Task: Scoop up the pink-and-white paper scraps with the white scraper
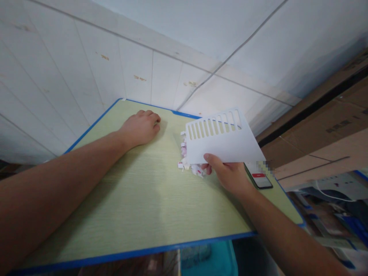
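My right hand point(227, 174) pinches the lower edge of a thin white card with a row of cut-out slots point(215, 147), thumb on top and fingers underneath. It is held tilted above the table, and its slots grow longer toward the right. Small crumpled white and pinkish paper scraps point(197, 170) lie below and left of the card, partly hidden by it. On the table's left side rests my left hand point(140, 128), its fingers curled in loosely, with nothing seen in them. Its palm is hidden.
The pale green table point(138, 203) has a blue edge and stands against a white panelled wall point(126, 69). A phone point(262, 180) lies right of my right hand. Cardboard boxes point(322, 126) stand at the right. A teal bin point(221, 260) sits below the front edge.
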Available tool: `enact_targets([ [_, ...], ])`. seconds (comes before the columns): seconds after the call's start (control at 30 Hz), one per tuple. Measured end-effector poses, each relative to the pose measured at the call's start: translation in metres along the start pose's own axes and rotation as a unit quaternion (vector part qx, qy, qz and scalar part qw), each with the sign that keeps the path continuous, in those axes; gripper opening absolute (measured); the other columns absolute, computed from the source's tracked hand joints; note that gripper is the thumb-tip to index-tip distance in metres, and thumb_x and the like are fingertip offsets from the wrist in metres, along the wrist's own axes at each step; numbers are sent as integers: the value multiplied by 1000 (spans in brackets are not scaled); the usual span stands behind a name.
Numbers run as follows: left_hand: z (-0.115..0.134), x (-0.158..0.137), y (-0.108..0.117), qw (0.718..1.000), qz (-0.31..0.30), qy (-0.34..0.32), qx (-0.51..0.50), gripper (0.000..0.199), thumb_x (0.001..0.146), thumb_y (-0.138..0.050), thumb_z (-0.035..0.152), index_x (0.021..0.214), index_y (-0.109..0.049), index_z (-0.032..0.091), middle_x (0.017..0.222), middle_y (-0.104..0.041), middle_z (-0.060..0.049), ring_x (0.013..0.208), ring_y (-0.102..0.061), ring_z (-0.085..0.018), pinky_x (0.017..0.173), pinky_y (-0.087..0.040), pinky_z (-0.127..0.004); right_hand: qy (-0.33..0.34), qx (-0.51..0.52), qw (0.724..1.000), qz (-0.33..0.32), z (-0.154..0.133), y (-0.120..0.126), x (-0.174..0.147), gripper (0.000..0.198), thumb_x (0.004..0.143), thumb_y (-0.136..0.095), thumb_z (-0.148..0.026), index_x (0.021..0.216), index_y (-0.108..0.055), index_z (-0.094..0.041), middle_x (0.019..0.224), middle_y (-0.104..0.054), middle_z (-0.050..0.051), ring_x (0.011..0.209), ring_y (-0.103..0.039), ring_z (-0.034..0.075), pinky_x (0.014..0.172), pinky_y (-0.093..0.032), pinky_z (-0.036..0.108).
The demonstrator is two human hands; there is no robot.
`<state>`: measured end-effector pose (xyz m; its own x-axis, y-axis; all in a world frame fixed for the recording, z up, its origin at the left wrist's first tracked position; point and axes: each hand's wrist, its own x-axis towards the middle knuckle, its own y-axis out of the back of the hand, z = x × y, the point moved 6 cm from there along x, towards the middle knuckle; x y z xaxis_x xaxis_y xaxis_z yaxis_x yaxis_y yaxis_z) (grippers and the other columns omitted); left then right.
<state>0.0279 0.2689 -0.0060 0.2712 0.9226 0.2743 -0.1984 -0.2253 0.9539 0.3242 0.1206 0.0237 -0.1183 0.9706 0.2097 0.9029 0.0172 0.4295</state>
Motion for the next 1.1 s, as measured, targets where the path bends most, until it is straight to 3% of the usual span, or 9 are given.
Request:
enact_targets([
  [0.13,1,0,1,1000,-14,-6,0,57,119,-44,37,156,-84,20,163,-84,-17,155,-72,-39,135,-59,-54,-11,-12,1000,20,3,3,2,36,94,-81,-52,66,-72,-31,66,-79,6,63,-80,27,66,-70,38],
  [0.37,2,0,2,1000,-15,-2,-5,57,118,-45,37,156,-85,20,163,-84,-18,157,-72,-39,135,-58,-53,-7,-15,999,-30,6,-4,0,36,99,-82,-47,68,-74,-30,68,-82,6,65,-80,26,68,-70,37],
  [0.57,4,-1,4,1000,-21,7,-5,56,120,-47,36,158,-84,20,167,-82,-17,158,-72,-39,135,-58,-52,-7,21,999,-48,-1,-11,-2,38,98,-84,-53,71,-76,-28,72,-85,9,61,-76,24,60,-66,37],
  [0.83,3,-1,2,1000,-15,2,-11,57,118,-46,35,158,-85,21,166,-83,-18,158,-71,-41,135,-59,-57,-18,-10,1000,-13,12,-5,0,40,101,-83,-51,68,-75,-30,67,-81,5,62,-80,26,64,-69,38],
  [1.1,4,-1,3,1000,-23,7,-10,59,117,-45,35,157,-85,19,166,-82,-19,158,-70,-41,135,-58,-57,-15,5,1000,-25,10,-9,-1,42,101,-83,-49,65,-72,-30,71,-84,7,63,-80,25,64,-69,36],
])
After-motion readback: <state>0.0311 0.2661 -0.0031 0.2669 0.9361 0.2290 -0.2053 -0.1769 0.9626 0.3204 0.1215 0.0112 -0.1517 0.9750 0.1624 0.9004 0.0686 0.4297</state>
